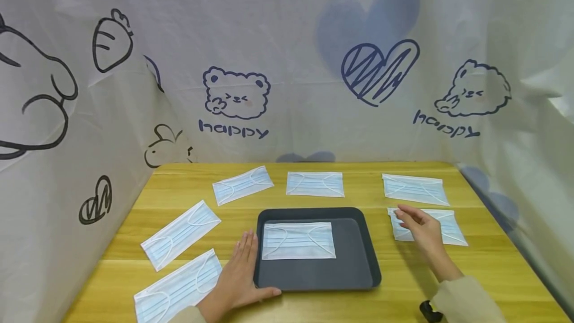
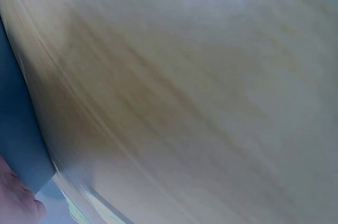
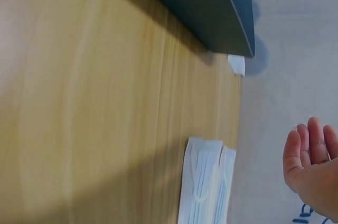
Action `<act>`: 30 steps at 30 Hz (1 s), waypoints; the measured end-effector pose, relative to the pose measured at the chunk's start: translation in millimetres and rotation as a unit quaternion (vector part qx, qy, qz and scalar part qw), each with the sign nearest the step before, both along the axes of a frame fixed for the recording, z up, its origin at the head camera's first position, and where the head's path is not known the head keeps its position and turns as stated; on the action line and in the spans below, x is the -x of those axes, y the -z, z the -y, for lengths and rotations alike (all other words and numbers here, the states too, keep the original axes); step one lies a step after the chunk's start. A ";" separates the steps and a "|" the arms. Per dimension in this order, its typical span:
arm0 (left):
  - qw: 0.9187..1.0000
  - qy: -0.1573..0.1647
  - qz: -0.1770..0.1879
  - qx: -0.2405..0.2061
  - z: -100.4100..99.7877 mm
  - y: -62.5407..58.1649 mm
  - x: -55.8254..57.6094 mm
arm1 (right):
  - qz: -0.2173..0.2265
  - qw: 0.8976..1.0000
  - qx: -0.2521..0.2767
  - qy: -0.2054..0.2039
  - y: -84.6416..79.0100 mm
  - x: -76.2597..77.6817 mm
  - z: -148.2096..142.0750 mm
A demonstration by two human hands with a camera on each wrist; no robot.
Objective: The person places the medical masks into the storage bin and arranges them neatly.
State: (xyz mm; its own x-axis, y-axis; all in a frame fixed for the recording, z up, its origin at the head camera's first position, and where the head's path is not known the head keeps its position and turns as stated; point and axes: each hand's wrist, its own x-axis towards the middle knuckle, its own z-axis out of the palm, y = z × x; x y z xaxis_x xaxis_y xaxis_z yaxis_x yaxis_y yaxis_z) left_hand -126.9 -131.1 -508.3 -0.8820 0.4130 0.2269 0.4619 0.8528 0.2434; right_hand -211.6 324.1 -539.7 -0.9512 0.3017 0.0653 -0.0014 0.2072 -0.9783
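Observation:
A dark grey tray [image 1: 354, 268] sits on the table with one pale blue face mask [image 1: 298, 241] lying flat in its left part. My left hand [image 1: 239, 280] rests along the tray's left side, fingers straight and thumb spread by its front left corner. Over the near right face mask [image 1: 450, 226] hovers my right hand [image 1: 423, 233], its fingers loosely bent. Seen in the right wrist view, that hand [image 3: 315, 174] is raised above the table with nothing in it. The left wrist view shows only part of the left hand [image 2: 18, 197] beside the tray wall [image 2: 18, 123].
Two face masks lie left of the tray, a far one [image 1: 180, 236] and a near one [image 1: 179, 288]. Behind it are another mask [image 1: 242, 185] and a middle mask [image 1: 315, 184]. A further mask [image 1: 414, 189] lies back right. A printed curtain [image 1: 296, 64] surrounds the wooden table [image 1: 112, 288].

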 end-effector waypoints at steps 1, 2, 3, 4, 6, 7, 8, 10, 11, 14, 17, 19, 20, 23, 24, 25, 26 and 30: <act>1.000 0.000 0.000 -0.002 0.0 0.2 0.1 | 0.002 1.000 0.007 0.005 0.3 -0.4 -2.4; 1.000 0.000 -0.001 -0.002 0.0 0.4 0.1 | 0.002 1.000 0.014 0.006 -1.0 -1.8 -4.6; 1.000 0.000 -0.002 -0.002 0.0 0.3 0.0 | 0.000 1.000 0.017 0.009 -1.9 -3.3 -6.8; 1.000 0.000 -0.002 -0.002 -0.1 0.4 -0.1 | -0.001 1.000 0.021 0.012 -2.2 -4.3 -9.5; 1.000 0.000 -0.001 -0.001 -0.2 0.5 -0.3 | -0.002 0.999 0.035 0.019 -1.4 -5.8 -15.4; 1.000 -0.001 0.000 -0.001 -0.2 0.6 -0.4 | -0.004 0.999 0.042 0.024 -0.6 -6.6 -18.6; 1.000 -0.001 0.001 -0.001 -0.3 0.6 -0.5 | -0.006 0.998 0.047 0.029 0.4 -7.6 -21.9; 1.000 0.000 0.004 -0.002 -0.3 0.8 -0.5 | -0.014 0.997 0.061 0.035 1.9 -9.8 -28.6; 1.000 0.000 0.005 -0.003 -0.3 0.9 -0.5 | -0.020 0.996 0.073 0.039 2.4 -11.0 -31.5; 1.000 0.001 0.006 -0.002 -0.3 0.7 -0.5 | -0.027 0.994 0.096 0.049 1.7 -16.3 -39.8; 1.000 0.000 0.006 -0.002 -0.3 0.3 -0.4 | -0.027 0.993 0.103 0.052 -2.2 -22.7 -46.4; 1.000 -0.001 0.004 -0.003 -0.1 0.1 -0.2 | -0.029 0.993 0.098 0.056 -7.3 -27.9 -48.0; 1.000 -0.001 0.004 -0.004 0.0 0.2 -0.1 | -0.029 0.993 0.097 0.055 -11.2 -30.9 -47.9; 1.000 -0.002 0.001 -0.005 0.4 0.7 0.2 | -0.029 0.994 0.089 0.064 -27.8 -41.5 -41.8; 1.000 -0.002 0.000 -0.006 0.6 0.7 0.3 | -0.024 0.994 0.085 0.069 -34.2 -45.3 -38.7; 1.000 -0.003 0.000 -0.004 0.6 0.8 0.3 | -0.018 0.993 0.086 0.073 -40.0 -48.9 -36.1; 1.000 -0.002 -0.001 -0.003 0.6 0.7 0.3 | -0.009 0.993 0.085 0.078 -45.5 -52.2 -33.6; 1.000 0.001 -0.001 -0.002 0.1 -0.3 0.2 | 0.023 0.988 0.109 0.111 -56.2 -59.5 -30.7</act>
